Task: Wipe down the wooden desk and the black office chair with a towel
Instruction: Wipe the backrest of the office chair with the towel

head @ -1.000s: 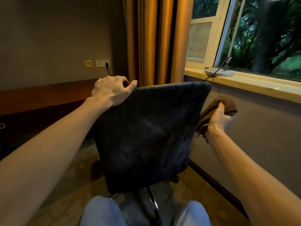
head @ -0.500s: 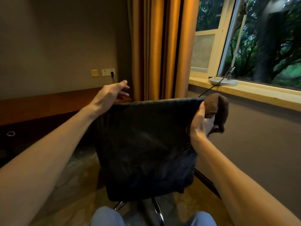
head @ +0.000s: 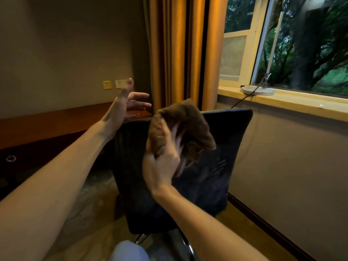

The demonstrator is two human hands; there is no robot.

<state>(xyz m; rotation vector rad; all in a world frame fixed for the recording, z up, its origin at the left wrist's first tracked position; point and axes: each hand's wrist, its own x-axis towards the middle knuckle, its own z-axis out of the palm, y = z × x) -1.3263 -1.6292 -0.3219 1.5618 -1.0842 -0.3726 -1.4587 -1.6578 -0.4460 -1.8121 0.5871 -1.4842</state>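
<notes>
Letting go of the black office chair [head: 216, 176], the left hand [head: 120, 110] has come off the top left corner of the backrest [head: 227, 129], which it gripped 1 second ago. It hangs in the air just above that corner, fingers [head: 140, 95] straight and spread, holding nothing. The right hand [head: 162, 164] has carried the brown towel [head: 182, 125] from the backrest's right edge across to the left half of its top edge. Its fingers are curled round the bunched cloth and blurred with motion. Whether the towel presses on the fabric or passes just in front of it, I cannot tell. Judging by this, the wipe is running along the upper back of the chair, and the left hand moved clear to give the towel room at that corner. With nothing steadying it, the chair may turn under a firm stroke. The wooden bench [head: 56, 125] stands beyond the chair along the wall, with no hand or towel on it.
</notes>
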